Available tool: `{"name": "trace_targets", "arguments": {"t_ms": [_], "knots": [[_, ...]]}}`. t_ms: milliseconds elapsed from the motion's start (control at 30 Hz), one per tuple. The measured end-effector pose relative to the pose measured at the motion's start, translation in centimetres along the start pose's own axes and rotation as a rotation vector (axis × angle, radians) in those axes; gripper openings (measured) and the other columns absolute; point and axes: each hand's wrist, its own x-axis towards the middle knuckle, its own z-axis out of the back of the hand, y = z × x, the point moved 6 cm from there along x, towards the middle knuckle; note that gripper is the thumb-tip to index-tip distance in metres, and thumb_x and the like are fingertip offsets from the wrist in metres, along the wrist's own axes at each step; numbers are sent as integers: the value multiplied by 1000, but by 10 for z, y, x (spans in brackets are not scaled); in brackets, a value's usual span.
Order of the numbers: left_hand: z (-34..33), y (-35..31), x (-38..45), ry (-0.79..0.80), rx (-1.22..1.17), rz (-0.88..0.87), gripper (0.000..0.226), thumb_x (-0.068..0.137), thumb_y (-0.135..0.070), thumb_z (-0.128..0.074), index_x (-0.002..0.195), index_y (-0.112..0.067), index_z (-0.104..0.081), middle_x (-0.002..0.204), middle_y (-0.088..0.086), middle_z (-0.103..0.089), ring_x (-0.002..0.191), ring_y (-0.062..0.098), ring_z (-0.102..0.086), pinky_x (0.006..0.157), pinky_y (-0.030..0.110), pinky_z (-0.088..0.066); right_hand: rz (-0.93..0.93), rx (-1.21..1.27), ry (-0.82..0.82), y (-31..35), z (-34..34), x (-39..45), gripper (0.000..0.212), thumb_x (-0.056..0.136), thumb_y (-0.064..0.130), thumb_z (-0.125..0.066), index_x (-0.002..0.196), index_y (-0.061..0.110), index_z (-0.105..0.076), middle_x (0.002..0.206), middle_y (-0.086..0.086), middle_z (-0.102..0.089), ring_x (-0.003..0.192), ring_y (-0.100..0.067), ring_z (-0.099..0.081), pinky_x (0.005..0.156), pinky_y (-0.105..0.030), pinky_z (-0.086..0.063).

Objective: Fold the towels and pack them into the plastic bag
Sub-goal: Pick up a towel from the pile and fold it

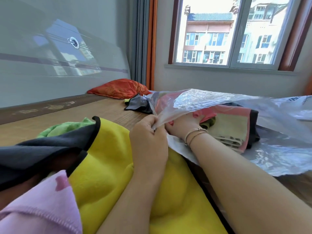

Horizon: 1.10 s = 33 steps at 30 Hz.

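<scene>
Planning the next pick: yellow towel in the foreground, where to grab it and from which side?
Judging by the view, take the yellow towel at its black-trimmed top corner, coming from above on the left. That corner stands raised off the mat and free, while both forearms lie across the towel's right part. The left hand pinches the plastic bag, so the grip must be freed first.

left hand [148, 132]: I'm pinching the plastic bag [211, 102] edge, lifted open
right hand [181, 125]: inside the bag, by the folded towels [233, 129]
lap: yellow towel [108, 157]
</scene>
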Motion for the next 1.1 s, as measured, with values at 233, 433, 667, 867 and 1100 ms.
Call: {"name": "trace_targets", "arguments": {"t_ms": [233,433,667,867,1100], "knots": [[8,-14,-10,85,88,266,17,87,-29,-66,93,-16,-57,80,-9,-60,66,7,-57,55,16,-42,127,221,101,0,44,-105,55,100,47,-30,152,33,-16,162,0,-6,149,-28,4,114,-65,-8],[53,-59,-54,215,344,332,53,88,-31,-66,131,-13,-40,93,-2,-61,84,19,-58,72,33,-44,-124,614,-135,0,99,-237,12,89,25,-54,97,17,-54,103,-2,-54,102,-23,-52,86,-36,-43],[113,-90,-123,352,782,102,33,85,-23,-62,118,-24,-59,125,-4,-56,122,22,-42,104,30,-33,-90,391,104,35,87,-333,49,89,52,-51,134,34,-41,131,-1,-46,128,-23,-32,101,-38,-35],[145,-85,-152,539,1024,155,68,85,-17,-53,144,-39,-28,157,-15,-15,146,28,-6,118,44,-17,71,196,122,39,102,-358,44,91,58,-46,130,36,-49,118,8,-55,124,-16,-39,94,-39,-29],[161,-94,-158,516,1128,134,80,84,-11,-53,150,-37,-15,159,-11,-9,145,25,-13,119,49,-12,156,166,-62,26,136,-381,15,97,34,-47,94,25,-59,88,8,-60,96,-18,-57,77,-33,-30]]}}
